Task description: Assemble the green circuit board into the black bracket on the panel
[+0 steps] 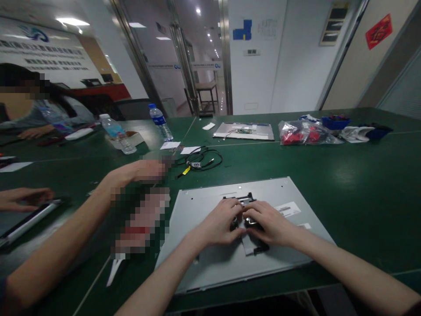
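A flat grey metal panel point(204, 210), like the back of a display screen, lies on the table in front of me. On its middle sits a black bracket point(261, 249) with a light grey plate point(249, 245). My left hand point(223, 220) is curled around a small dark part point(234, 223) on the bracket's left side. Close against it, my right hand point(268, 223) closes over a black glossy part point(251, 220). Fingers of both hands nearly meet, and they hide much of these parts, so I cannot tell whether the two are one piece.
A co-worker's arm point(108, 193) reaches in from the left. Beyond the panel lie a coiled black cable point(210, 164), a second panel with a circuit board point(259, 131), and a clear bag of red items point(305, 134). Water bottles point(161, 123) stand at the back left.
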`<action>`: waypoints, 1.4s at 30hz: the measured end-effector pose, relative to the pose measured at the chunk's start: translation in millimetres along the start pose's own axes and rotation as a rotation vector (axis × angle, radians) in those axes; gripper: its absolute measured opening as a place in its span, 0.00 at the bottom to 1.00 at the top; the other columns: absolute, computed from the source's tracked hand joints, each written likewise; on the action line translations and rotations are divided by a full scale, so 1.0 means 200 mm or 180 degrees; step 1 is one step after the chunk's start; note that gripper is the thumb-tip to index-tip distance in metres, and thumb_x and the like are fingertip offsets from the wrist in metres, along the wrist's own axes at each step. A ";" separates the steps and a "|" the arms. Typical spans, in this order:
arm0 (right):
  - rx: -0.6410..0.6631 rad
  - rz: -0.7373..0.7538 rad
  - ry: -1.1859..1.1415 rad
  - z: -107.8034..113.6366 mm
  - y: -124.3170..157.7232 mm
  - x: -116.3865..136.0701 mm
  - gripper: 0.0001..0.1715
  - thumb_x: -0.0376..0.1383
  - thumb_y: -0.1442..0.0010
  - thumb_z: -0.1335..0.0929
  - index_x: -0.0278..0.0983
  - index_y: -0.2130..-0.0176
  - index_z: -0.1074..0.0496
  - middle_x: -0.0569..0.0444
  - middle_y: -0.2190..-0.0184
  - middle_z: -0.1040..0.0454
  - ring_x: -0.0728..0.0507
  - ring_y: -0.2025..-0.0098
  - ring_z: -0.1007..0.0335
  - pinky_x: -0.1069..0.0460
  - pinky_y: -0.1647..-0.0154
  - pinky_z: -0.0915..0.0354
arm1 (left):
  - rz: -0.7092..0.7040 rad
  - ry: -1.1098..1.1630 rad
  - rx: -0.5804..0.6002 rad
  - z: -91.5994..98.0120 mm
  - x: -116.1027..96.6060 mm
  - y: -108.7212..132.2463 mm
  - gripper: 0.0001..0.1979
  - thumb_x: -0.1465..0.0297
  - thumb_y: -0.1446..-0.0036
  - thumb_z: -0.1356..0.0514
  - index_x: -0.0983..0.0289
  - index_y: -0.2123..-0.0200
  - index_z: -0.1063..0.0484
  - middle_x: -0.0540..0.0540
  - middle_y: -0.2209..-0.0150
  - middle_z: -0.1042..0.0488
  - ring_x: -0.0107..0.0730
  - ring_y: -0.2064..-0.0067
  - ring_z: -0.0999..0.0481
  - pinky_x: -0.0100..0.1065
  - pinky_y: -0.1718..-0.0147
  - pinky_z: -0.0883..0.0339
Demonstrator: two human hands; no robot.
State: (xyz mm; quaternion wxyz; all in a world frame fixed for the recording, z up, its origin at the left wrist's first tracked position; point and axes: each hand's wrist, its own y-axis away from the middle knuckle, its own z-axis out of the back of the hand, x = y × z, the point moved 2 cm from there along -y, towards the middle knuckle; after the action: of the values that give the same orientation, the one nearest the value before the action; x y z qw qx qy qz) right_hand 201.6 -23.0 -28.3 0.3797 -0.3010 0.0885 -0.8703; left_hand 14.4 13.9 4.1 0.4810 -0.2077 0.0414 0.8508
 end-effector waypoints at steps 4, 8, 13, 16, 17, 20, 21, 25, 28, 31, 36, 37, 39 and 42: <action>0.0078 0.0142 0.0139 0.01 0.00 0.00 0.09 0.31 0.39 0.32 0.38 0.56 0.31 0.48 0.53 0.28 0.40 0.50 0.33 0.43 0.49 0.37 | -0.0017 -0.0087 -0.0034 0.01 0.00 0.00 0.11 0.67 0.48 0.35 0.62 0.63 0.32 0.56 0.60 0.31 0.43 0.56 0.32 0.44 0.52 0.38; 0.0052 0.0155 0.0153 0.01 0.00 0.01 0.10 0.30 0.39 0.32 0.38 0.55 0.31 0.47 0.52 0.28 0.40 0.49 0.34 0.43 0.48 0.37 | -0.0048 -0.0105 -0.0079 0.01 -0.01 0.01 0.14 0.68 0.50 0.34 0.61 0.60 0.31 0.56 0.57 0.31 0.44 0.53 0.32 0.47 0.48 0.40; 0.0066 0.0175 0.0180 0.01 0.00 0.01 0.12 0.31 0.39 0.31 0.38 0.54 0.31 0.46 0.49 0.30 0.38 0.47 0.35 0.41 0.48 0.37 | -0.0012 -0.0098 -0.0094 0.00 0.00 0.01 0.17 0.67 0.51 0.33 0.61 0.57 0.31 0.57 0.55 0.31 0.45 0.52 0.32 0.47 0.46 0.41; 0.0048 0.0173 0.0183 0.01 0.01 0.01 0.14 0.30 0.39 0.31 0.38 0.53 0.31 0.46 0.47 0.30 0.38 0.46 0.35 0.41 0.48 0.37 | -0.0017 -0.0087 -0.0110 0.00 0.00 0.01 0.19 0.66 0.51 0.33 0.61 0.56 0.31 0.57 0.55 0.31 0.46 0.51 0.33 0.48 0.46 0.41; 0.0044 0.0162 0.0175 0.01 0.01 0.01 0.15 0.30 0.39 0.31 0.39 0.52 0.31 0.46 0.47 0.31 0.38 0.46 0.36 0.41 0.47 0.37 | -0.0018 -0.0082 -0.0115 0.00 0.00 0.01 0.19 0.66 0.51 0.32 0.61 0.56 0.31 0.57 0.55 0.31 0.46 0.51 0.33 0.48 0.46 0.41; 0.0026 0.0117 0.0138 0.01 0.01 0.01 0.18 0.30 0.40 0.31 0.39 0.50 0.32 0.46 0.47 0.31 0.37 0.45 0.36 0.40 0.47 0.36 | -0.0036 -0.0078 -0.0114 0.01 0.00 0.01 0.18 0.66 0.51 0.33 0.61 0.56 0.31 0.57 0.56 0.31 0.45 0.52 0.33 0.47 0.47 0.41; 0.0020 0.0101 0.0122 0.01 0.01 0.01 0.20 0.29 0.41 0.31 0.39 0.49 0.33 0.46 0.47 0.31 0.37 0.45 0.36 0.40 0.47 0.36 | -0.0040 -0.0084 -0.0108 0.01 -0.01 0.01 0.17 0.67 0.51 0.33 0.61 0.57 0.31 0.57 0.56 0.31 0.45 0.52 0.32 0.47 0.47 0.40; 0.0007 0.0006 0.0090 0.00 0.01 0.00 0.22 0.29 0.42 0.30 0.38 0.49 0.35 0.45 0.49 0.29 0.37 0.46 0.35 0.41 0.47 0.36 | -0.0034 -0.0160 -0.0115 0.01 -0.01 0.01 0.16 0.67 0.50 0.34 0.61 0.59 0.31 0.57 0.56 0.31 0.45 0.52 0.33 0.48 0.47 0.41; -0.0031 -0.0073 0.0144 0.00 0.00 0.00 0.19 0.29 0.42 0.31 0.37 0.50 0.35 0.46 0.53 0.28 0.39 0.50 0.33 0.42 0.49 0.37 | -0.0024 -0.0218 -0.0096 0.01 0.00 0.01 0.15 0.66 0.51 0.33 0.61 0.60 0.31 0.57 0.56 0.31 0.46 0.52 0.33 0.48 0.46 0.41; -0.0078 -0.0110 0.0221 0.01 0.00 0.00 0.14 0.30 0.40 0.32 0.37 0.53 0.34 0.47 0.56 0.28 0.39 0.53 0.33 0.43 0.50 0.37 | -0.0025 -0.0228 -0.0084 0.01 0.00 0.01 0.14 0.66 0.50 0.33 0.61 0.62 0.31 0.57 0.57 0.31 0.46 0.52 0.32 0.48 0.47 0.41; -0.0084 -0.0129 0.0304 0.01 0.00 0.00 0.09 0.32 0.39 0.33 0.37 0.56 0.33 0.49 0.59 0.28 0.40 0.54 0.34 0.44 0.51 0.38 | -0.0018 -0.0242 -0.0121 0.00 0.01 0.01 0.13 0.65 0.49 0.33 0.62 0.63 0.31 0.57 0.58 0.31 0.45 0.53 0.32 0.47 0.48 0.41; -0.0091 -0.0136 0.0322 0.02 0.00 0.00 0.09 0.32 0.39 0.33 0.37 0.56 0.32 0.49 0.59 0.28 0.41 0.55 0.34 0.44 0.51 0.38 | -0.0017 -0.0241 -0.0126 0.00 0.01 0.01 0.12 0.65 0.49 0.34 0.62 0.64 0.31 0.57 0.58 0.31 0.45 0.53 0.32 0.47 0.48 0.41; -0.0113 -0.0160 0.0346 0.02 0.00 0.00 0.08 0.33 0.38 0.33 0.37 0.57 0.32 0.49 0.59 0.28 0.41 0.55 0.34 0.44 0.50 0.39 | -0.0024 -0.0233 -0.0139 0.00 0.01 0.01 0.12 0.64 0.48 0.34 0.62 0.64 0.32 0.57 0.58 0.31 0.45 0.54 0.32 0.47 0.48 0.41; -0.0128 -0.0167 0.0349 0.03 0.00 0.00 0.08 0.35 0.38 0.32 0.37 0.57 0.31 0.49 0.60 0.28 0.40 0.55 0.34 0.43 0.50 0.40 | -0.0011 -0.0219 -0.0163 0.01 0.01 0.01 0.13 0.62 0.48 0.34 0.62 0.64 0.32 0.56 0.59 0.31 0.44 0.54 0.32 0.46 0.48 0.41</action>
State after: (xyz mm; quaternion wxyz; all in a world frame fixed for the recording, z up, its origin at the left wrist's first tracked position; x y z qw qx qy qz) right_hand 204.5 -23.7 -24.0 0.3452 -0.2625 0.1187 -0.8932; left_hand 11.7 14.2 4.9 0.4781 -0.1906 0.0026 0.8574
